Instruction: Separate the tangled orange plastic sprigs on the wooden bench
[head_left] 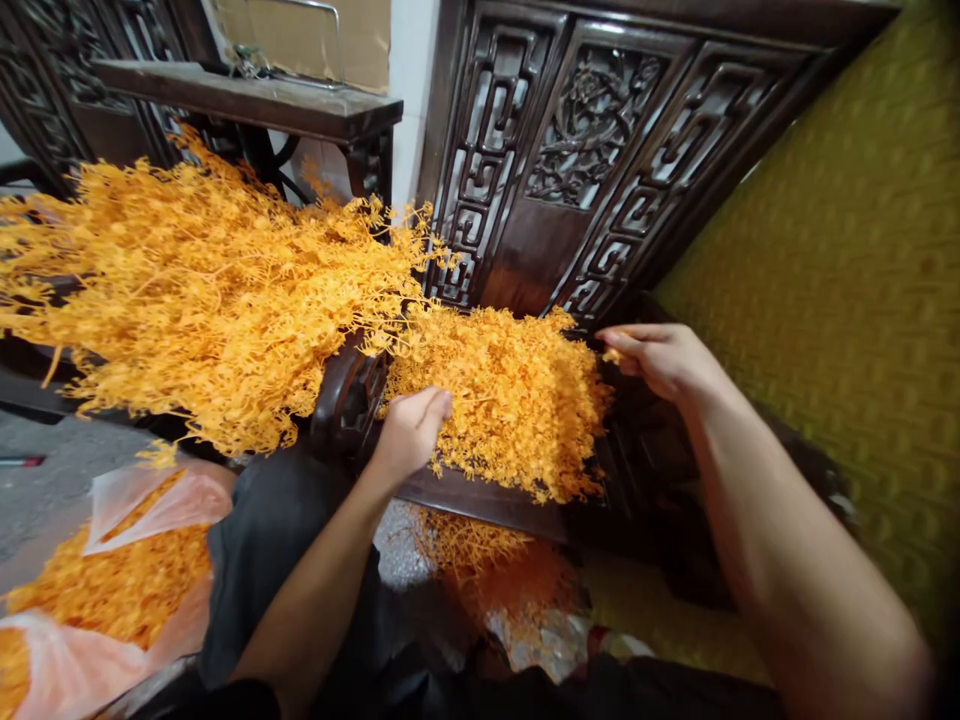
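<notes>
A square heap of orange, feathery plastic-looking sprigs (517, 400) covers the seat of a dark wooden chair. At the heap's left front edge, my left hand (415, 432) is closed in a loose fist; what it holds, if anything, is hidden by the fingers. My right hand (660, 358) hovers just past the heap's right side, thumb and forefinger pinched on a small orange piece (613, 355). To the left lies a much larger pile of long branching orange stems (225, 290), spilling against the chair's armrest (345, 395).
An open translucent pinkish plastic bag (161, 515) of orange pieces stands at lower left. More orange stems (480, 545) lie under the seat. A carved wooden chair back (540, 240) rises behind, a dark side table (247, 95) at upper left, a yellow-green textured surface (847, 300) at right.
</notes>
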